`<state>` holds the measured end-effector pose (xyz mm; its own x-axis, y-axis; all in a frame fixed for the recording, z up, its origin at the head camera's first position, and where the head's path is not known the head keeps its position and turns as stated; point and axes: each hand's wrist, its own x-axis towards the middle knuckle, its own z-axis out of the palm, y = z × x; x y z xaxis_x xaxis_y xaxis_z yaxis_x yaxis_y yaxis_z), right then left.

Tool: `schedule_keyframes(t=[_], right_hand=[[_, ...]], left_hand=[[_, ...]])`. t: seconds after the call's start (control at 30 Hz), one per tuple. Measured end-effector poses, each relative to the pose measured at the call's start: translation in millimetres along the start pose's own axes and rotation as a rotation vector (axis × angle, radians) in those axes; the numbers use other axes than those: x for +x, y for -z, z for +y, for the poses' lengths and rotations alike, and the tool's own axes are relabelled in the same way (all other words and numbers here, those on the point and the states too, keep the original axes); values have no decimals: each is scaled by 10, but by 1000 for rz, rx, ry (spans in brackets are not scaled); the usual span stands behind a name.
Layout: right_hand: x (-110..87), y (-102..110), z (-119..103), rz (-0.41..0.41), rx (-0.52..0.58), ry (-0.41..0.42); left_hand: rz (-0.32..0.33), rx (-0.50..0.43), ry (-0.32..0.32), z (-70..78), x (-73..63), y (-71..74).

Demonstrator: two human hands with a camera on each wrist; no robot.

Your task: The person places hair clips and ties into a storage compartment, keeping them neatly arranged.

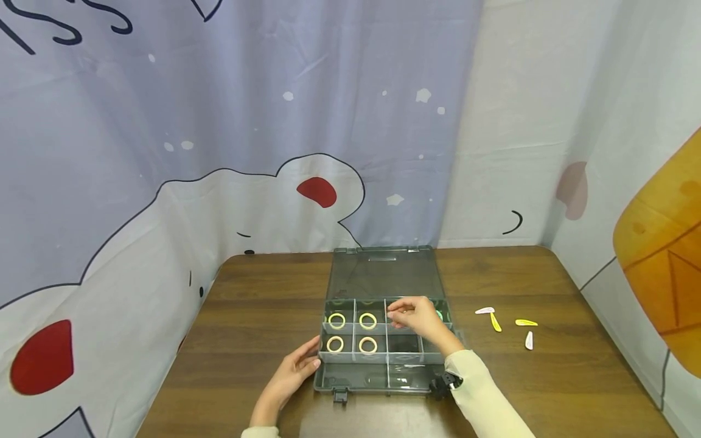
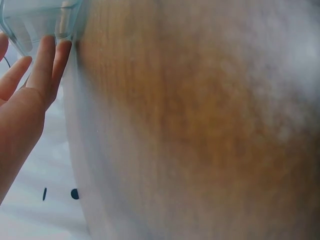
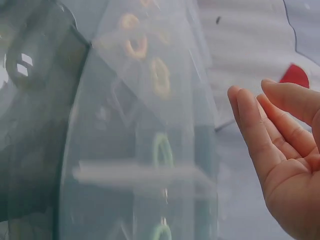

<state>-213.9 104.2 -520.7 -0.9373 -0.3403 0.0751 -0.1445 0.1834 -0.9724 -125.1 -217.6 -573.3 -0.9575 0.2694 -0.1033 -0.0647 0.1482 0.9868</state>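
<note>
A clear grey compartment box (image 1: pixel 356 376) lies on the table with its lid (image 1: pixel 386 277) swung back. Pale yellow rings sit in its left compartments, among them a back ring (image 1: pixel 368 321) and a front ring (image 1: pixel 368 345). Green rings show too, one green ring (image 3: pixel 162 150) in the right wrist view. My right hand (image 1: pixel 415 316) hovers over the back compartments, thumb near the loosely bent fingertips; nothing shows between them. With fingers extended, my left hand (image 1: pixel 292 374) touches the box's left side; its fingers (image 2: pixel 42 65) meet the clear wall in the left wrist view.
Right of the box lie small snap hair clips: a white clip (image 1: pixel 484 310) beside a yellow clip (image 1: pixel 495 322), then another yellow clip (image 1: pixel 526 322) and a white clip (image 1: pixel 529 340). A printed curtain (image 1: pixel 394 134) hangs behind the wooden table (image 1: pixel 246 316).
</note>
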Motion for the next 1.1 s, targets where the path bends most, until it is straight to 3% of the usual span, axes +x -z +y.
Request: schedule_keyframes(t=[0.27, 0.5, 0.57, 0.87, 1.1], right_hand=[[-39, 367, 37, 124, -9, 76], [-226, 754, -28, 228, -82, -7], [-256, 888, 108, 268, -110, -10], [-604, 1461, 332, 380, -212, -78], [-780, 1698, 503, 422, -187, -125]], left_hand=[[-3, -8, 7, 2, -3, 5], [-5, -1, 15, 3, 0, -4], [-10, 13, 11, -4, -2, 1], [-11, 2, 6, 1, -6, -2], [1, -38, 11, 1, -3, -7]])
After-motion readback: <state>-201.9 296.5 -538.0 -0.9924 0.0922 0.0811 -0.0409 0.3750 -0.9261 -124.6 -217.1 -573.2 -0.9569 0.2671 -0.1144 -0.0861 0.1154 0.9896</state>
